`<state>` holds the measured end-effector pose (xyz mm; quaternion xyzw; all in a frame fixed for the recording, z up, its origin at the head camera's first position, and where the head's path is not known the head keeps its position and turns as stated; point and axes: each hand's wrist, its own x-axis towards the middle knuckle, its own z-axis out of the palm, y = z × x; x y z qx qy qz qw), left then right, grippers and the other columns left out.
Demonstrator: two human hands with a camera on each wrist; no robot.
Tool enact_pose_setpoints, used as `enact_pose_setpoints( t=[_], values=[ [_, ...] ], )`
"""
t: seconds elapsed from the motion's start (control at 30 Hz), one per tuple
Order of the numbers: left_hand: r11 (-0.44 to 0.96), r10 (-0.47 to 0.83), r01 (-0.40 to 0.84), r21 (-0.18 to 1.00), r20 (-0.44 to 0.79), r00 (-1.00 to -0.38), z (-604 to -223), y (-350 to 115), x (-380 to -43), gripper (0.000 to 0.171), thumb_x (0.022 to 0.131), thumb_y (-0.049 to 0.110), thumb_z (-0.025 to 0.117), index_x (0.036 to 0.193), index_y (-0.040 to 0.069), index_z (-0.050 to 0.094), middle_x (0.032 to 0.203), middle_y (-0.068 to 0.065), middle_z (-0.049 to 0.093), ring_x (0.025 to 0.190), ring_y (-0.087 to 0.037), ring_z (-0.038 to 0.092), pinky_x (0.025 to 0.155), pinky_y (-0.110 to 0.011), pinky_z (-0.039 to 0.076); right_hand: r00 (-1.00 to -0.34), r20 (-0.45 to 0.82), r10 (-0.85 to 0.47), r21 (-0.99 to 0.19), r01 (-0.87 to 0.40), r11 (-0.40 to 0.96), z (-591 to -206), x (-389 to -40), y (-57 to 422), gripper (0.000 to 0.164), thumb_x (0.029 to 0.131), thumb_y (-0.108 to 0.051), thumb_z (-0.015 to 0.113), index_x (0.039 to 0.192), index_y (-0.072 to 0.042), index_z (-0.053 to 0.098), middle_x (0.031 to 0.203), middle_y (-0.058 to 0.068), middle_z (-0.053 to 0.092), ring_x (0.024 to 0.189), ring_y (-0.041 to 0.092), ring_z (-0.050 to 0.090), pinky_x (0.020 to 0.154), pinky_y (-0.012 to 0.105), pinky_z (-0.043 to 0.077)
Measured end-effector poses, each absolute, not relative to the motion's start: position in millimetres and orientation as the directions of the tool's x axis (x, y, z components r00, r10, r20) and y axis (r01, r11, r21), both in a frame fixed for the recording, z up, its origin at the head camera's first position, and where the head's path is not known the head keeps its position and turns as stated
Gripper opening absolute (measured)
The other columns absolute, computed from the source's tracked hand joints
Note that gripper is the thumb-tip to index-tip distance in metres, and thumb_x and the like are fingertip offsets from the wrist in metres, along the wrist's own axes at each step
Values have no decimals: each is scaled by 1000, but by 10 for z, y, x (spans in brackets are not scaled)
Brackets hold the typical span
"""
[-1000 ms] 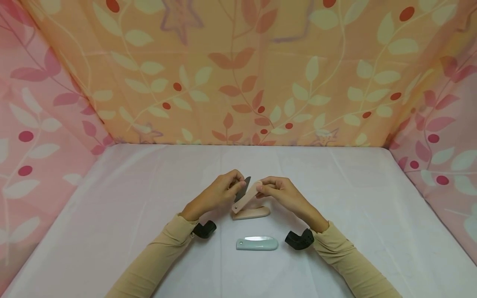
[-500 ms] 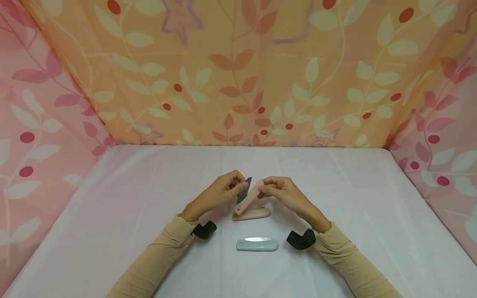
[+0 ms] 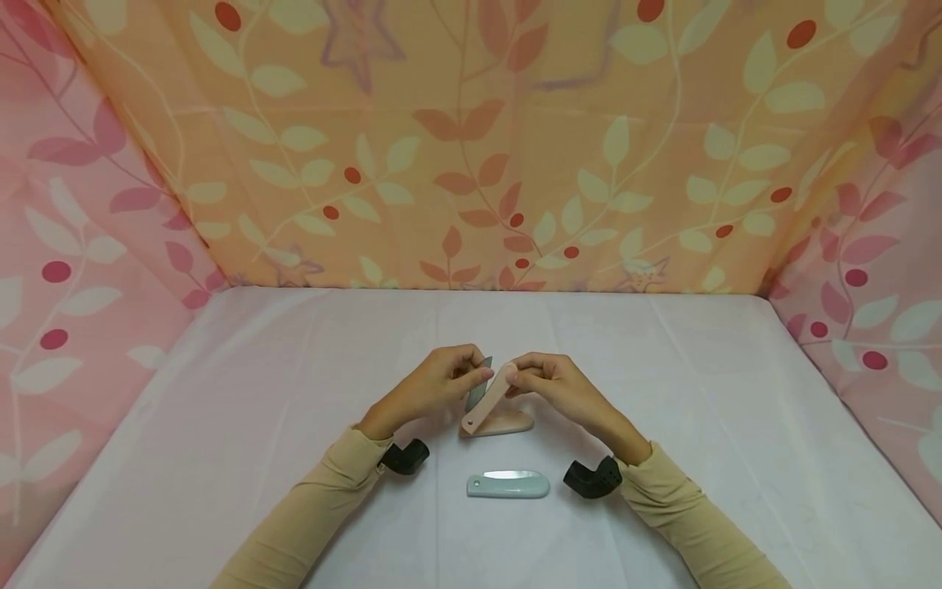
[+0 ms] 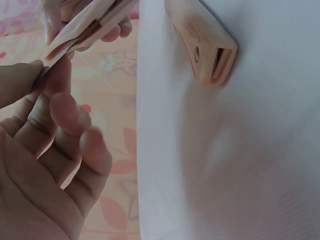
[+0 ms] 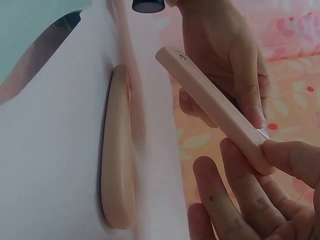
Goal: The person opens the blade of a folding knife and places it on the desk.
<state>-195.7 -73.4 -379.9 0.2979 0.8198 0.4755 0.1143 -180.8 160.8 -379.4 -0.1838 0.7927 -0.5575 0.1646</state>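
Note:
A folding knife with a pale pink handle [image 3: 489, 399] is held up between both hands, its blade [image 3: 476, 397] swung partly out. My left hand [image 3: 440, 381] pinches the blade between thumb and index finger, the other fingers loosely bent in the left wrist view. My right hand [image 3: 557, 383] pinches the free end of the handle, away from the pivot; in the right wrist view this handle [image 5: 215, 105] slants across. Just below lies a second pale pink folding knife [image 3: 508, 424] on the cloth. Nearer to me rests a mint-green folding knife [image 3: 508, 487], a strip of blade showing along its back.
White cloth [image 3: 294, 409] covers the table. A patterned orange curtain [image 3: 471, 164] stands behind it, with pink ones at both sides. Black cameras [image 3: 407, 458] sit on both wrists, close above the cloth.
Both hands and the held knife have come slightly lower and nearer to me. The blade stands a little more upright. The two knives on the cloth stay put.

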Motion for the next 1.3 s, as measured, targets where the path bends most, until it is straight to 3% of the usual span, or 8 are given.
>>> enact_pose_setpoints(
  t=[0.2,0.43,0.73,1.0,1.2,1.3],
  values=[
    [376,565,399,836,135,-814,-3797,-742,-1963,17,99,20,61,92,4,61,77,-4,59,69,-11,48,64,-22,41,-887,-36,-461,-941,-125,315,-3799,-1818,1619,33,102,-25,57,122,0,63,109,15,74,100,25,71,105,50,46],
    [377,514,381,845,151,-844,-3808,-772,-1992,17,98,19,63,91,4,63,75,-1,56,68,-11,47,61,-22,40,-904,-50,-424,-941,-101,324,-3810,-1855,1648,34,101,-26,58,122,0,63,107,15,75,99,22,72,105,51,44],
    [372,484,355,857,148,-863,-3790,-797,-2018,17,96,19,66,88,4,62,72,-15,60,61,-10,47,55,-21,39,-916,-46,-399,-942,-93,322,-3799,-1873,1688,34,101,-25,57,123,2,62,108,16,74,103,23,70,106,52,43],
    [377,473,362,853,158,-867,-3778,-813,-2032,17,95,17,67,86,4,62,64,1,52,60,-10,45,53,-21,34,-910,-44,-412,-942,-99,320,-3775,-1872,1681,35,102,-25,57,123,1,62,110,16,74,100,22,71,105,49,46],
    [369,484,348,862,141,-863,-3776,-800,-2022,16,95,16,66,86,4,63,69,-13,60,61,-10,49,54,-21,38,-903,-61,-425,-932,-101,349,-3774,-1857,1677,33,100,-27,60,120,-1,64,106,14,74,98,19,70,102,45,48],
    [372,490,348,860,136,-861,-3766,-799,-2011,16,96,16,66,86,4,63,69,-13,60,60,-10,49,54,-21,38,-896,-62,-440,-927,-111,357,-3775,-1850,1673,32,99,-26,62,119,-1,65,105,13,74,97,18,70,100,43,49]
  ],
)
